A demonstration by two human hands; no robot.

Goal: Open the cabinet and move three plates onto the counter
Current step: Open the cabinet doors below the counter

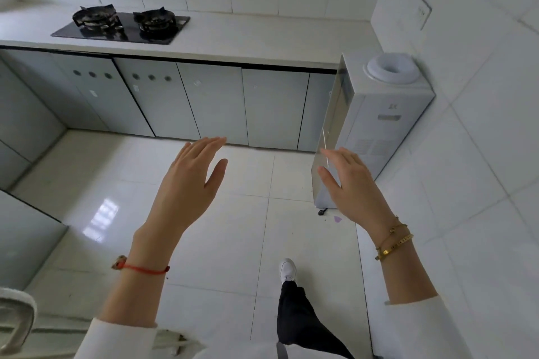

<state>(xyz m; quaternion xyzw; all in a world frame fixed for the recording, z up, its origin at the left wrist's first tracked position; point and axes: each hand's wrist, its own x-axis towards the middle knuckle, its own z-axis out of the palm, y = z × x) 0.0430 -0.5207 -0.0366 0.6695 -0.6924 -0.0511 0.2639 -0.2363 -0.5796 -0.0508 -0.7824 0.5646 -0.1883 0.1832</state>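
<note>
- Nearest, the left hand (189, 183) and right hand (347, 183) are raised in front of the body, fingers loosely spread, palms facing each other, holding nothing.
- Beyond them lies glossy tiled floor (233, 227), well short of the cabinets.
- Best approach, in my judgement: step closer, crouch, then pull one door edge.
- The cabinet doors (213, 102) are pale grey, flat and handleless, all closed beneath the white counter (262, 41).
- No plates are visible; presumably inside.
</note>
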